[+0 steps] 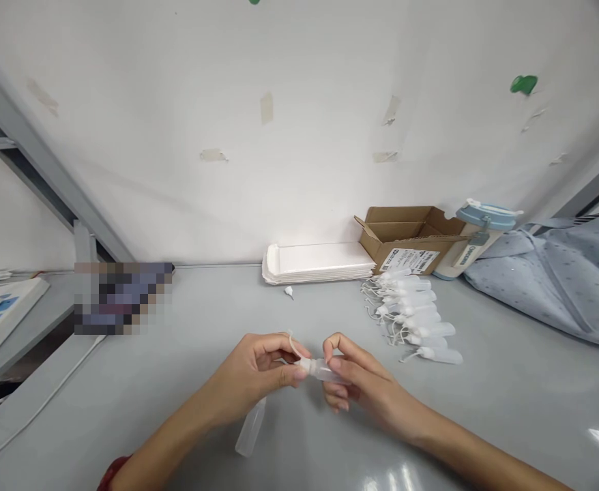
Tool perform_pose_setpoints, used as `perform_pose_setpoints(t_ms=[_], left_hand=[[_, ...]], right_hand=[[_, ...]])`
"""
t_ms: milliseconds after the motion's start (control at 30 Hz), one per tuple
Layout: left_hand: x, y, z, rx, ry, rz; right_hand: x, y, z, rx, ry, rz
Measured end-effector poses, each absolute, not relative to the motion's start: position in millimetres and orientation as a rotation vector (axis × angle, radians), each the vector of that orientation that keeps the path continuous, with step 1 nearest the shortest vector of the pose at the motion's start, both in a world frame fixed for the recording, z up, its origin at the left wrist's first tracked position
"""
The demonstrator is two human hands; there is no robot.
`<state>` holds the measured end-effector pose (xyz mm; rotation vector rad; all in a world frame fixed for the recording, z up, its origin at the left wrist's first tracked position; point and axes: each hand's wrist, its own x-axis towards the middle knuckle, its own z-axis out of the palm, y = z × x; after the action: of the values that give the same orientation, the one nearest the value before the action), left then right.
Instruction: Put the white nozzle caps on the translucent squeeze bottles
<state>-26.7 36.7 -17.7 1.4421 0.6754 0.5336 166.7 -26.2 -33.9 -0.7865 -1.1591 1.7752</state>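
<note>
Between my two hands is a small translucent squeeze bottle (325,370), lying roughly sideways above the grey table. My left hand (266,368) pinches its white cap (304,365), from which a thin tail strap sticks up. The bottle's body is gripped by the fingers of my right hand (358,375). Partly hidden under my left wrist, another translucent bottle (251,429) lies on the table. A loose white cap (289,292) rests beyond my hands. To the right, several capped bottles (412,314) lie in a row, their tails pointing left.
At the wall stand a stack of white trays (320,262), an open cardboard box (412,235) and a blue-lidded tumbler (478,239). Light blue fabric (560,279) covers the right back. On the left are a blurred-out device (125,300), its cable (48,402) and a power strip (3,314).
</note>
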Motion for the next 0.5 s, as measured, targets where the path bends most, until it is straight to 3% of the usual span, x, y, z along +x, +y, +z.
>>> perform_pose_setpoints(t_ms=[367, 433, 500], left_hand=[[-16, 29, -29, 1.311, 0.677, 0.471], [-15, 28, -30, 1.312, 0.697, 0.493], [-16, 29, -29, 1.326, 0.716, 0.515]], right_hand=[[167, -27, -28, -0.942, -1.265, 1.760], [171, -26, -24, -1.064, -1.445, 1.640], [179, -29, -20, -1.272, -1.709, 1.320]])
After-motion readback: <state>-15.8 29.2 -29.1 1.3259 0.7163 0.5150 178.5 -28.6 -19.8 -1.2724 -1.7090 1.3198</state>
